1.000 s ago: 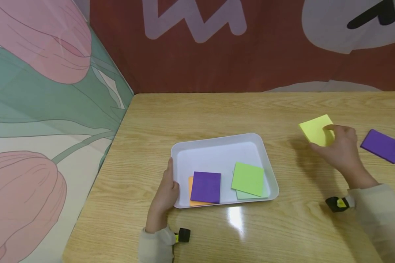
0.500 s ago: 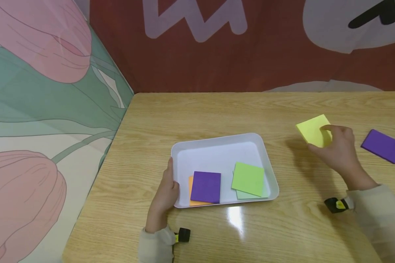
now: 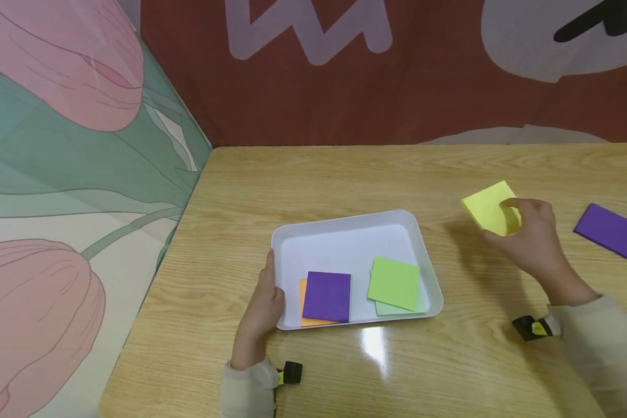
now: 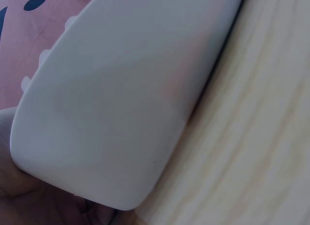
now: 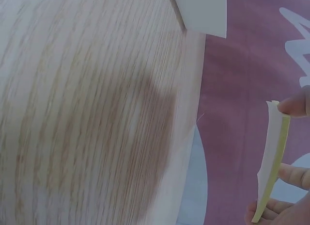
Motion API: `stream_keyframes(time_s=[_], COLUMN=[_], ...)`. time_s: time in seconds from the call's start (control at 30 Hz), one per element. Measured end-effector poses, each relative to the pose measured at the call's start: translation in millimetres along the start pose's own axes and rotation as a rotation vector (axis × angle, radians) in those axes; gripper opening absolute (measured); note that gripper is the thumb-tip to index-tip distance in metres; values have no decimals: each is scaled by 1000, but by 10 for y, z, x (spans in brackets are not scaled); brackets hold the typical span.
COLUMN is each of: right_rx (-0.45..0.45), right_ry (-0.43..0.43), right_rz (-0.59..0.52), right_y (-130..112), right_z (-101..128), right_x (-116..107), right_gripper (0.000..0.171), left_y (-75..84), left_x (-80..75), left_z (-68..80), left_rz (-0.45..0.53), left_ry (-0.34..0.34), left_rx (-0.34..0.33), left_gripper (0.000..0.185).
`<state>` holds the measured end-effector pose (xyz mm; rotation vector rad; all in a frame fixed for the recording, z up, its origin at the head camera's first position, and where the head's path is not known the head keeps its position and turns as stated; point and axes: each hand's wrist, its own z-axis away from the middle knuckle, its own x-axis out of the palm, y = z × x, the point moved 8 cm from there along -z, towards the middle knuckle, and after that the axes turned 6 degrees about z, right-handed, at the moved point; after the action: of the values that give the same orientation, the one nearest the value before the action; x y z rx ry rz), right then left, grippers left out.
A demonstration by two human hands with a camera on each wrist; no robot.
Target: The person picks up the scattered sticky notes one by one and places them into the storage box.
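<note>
My right hand (image 3: 535, 247) pinches a yellow sticky-note pad (image 3: 487, 203) by its edges, above the table to the right of the tray. In the right wrist view the pad (image 5: 274, 162) appears edge-on between thumb and fingers, slightly bowed. My left hand (image 3: 261, 302) holds the left end of a white tray (image 3: 339, 232), near its front corner; the left wrist view shows the tray wall close up with the hand (image 4: 29, 198) around that corner. Inside the tray, a purple pad (image 3: 327, 297) overlaps an orange one (image 3: 309, 323), and a green pad (image 3: 394, 283) overlaps a pale green one (image 3: 392, 310).
Another purple pad (image 3: 608, 230) lies on the wooden table (image 3: 345, 180), right of my right hand. A dark red printed wall (image 3: 423, 104) stands along the table's back edge, and a flower-printed panel (image 3: 73, 191) runs down the left side.
My right hand has moved slightly left with the yellow sticky-note pad, toward the tray. My left hand and the tray stay in place.
</note>
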<state>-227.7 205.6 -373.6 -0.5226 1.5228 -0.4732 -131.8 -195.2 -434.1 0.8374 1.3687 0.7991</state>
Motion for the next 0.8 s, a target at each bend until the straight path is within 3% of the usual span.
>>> stream_keyframes(time_s=[0.57, 0.8], right_rx=[-44, -65], right_ry=[9, 3], right_rz=[-11, -21], right_y=[-151, -228], right_z=[32, 80], right_x=[44, 52], right_gripper=[62, 61], left_y=[9, -23], left_x=[-3, -11], left_z=[3, 9], left_rz=[-9, -32], left_ry=[2, 21], left_rx=[9, -20], left_gripper=[64, 63])
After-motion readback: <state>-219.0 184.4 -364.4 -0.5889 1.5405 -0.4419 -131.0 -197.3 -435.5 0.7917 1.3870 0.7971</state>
